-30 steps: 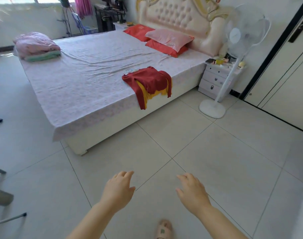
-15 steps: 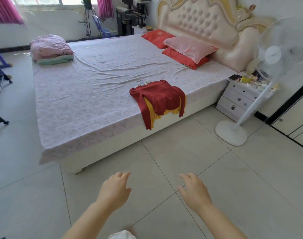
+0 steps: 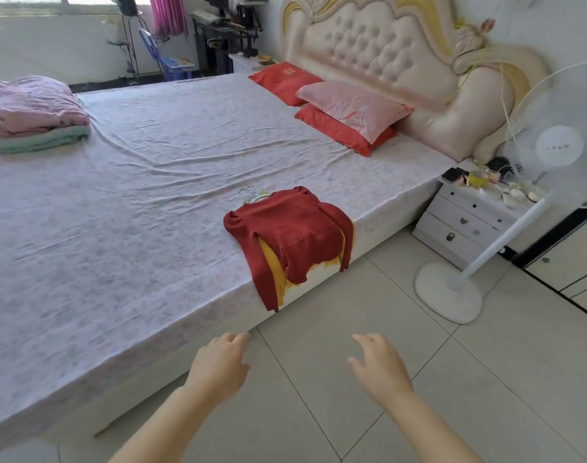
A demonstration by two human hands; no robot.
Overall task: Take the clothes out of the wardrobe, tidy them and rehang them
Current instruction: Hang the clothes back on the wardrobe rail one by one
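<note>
Low in the foreground, above the pale tiled floor (image 3: 485, 379), the left hand (image 3: 218, 365) and right hand (image 3: 380, 369) hover empty, palms down, fingers loosely spread. Beyond them a red long-sleeved top (image 3: 292, 238) over a yellow garment (image 3: 272, 265) lies at the near edge of the white-sheeted bed (image 3: 118, 212). Its wire hanger hooks (image 3: 250, 192) point far and its hem and sleeves droop floorward. The label on the white pedestal fan (image 3: 559, 145) is unreadable. The bed looms closer than before.
</note>
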